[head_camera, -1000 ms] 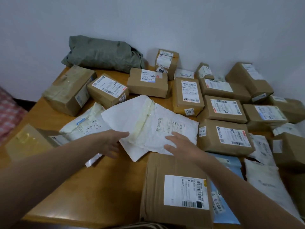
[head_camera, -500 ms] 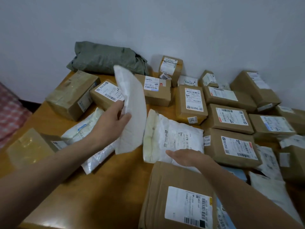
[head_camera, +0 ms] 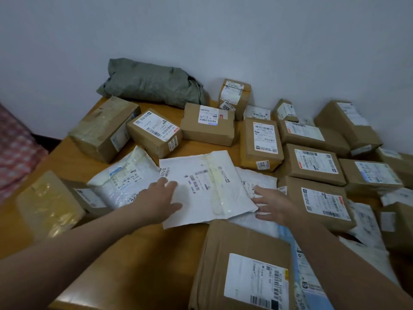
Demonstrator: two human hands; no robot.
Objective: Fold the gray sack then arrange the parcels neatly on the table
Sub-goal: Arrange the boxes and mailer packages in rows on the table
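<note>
Squaring the top mailer point(head_camera: 207, 186) over the lower mailer point(head_camera: 257, 181) is best done by sliding, the left hand point(head_camera: 159, 199) and right hand point(head_camera: 271, 203) being laid flat, fingers straight, while the gray sack point(head_camera: 152, 82) lies folded at the back of the surface point(head_camera: 134, 253).

A white mailer point(head_camera: 260, 177) lies mostly hidden under the top mailer point(head_camera: 207, 186). A blue mailer point(head_camera: 300, 270) shows only as a strip beside the near box point(head_camera: 214, 265), which the bottom edge cuts off. Print on the labels point(head_camera: 254, 280) is too small to read. A checked cloth point(head_camera: 15, 148) runs off the left edge.
</note>
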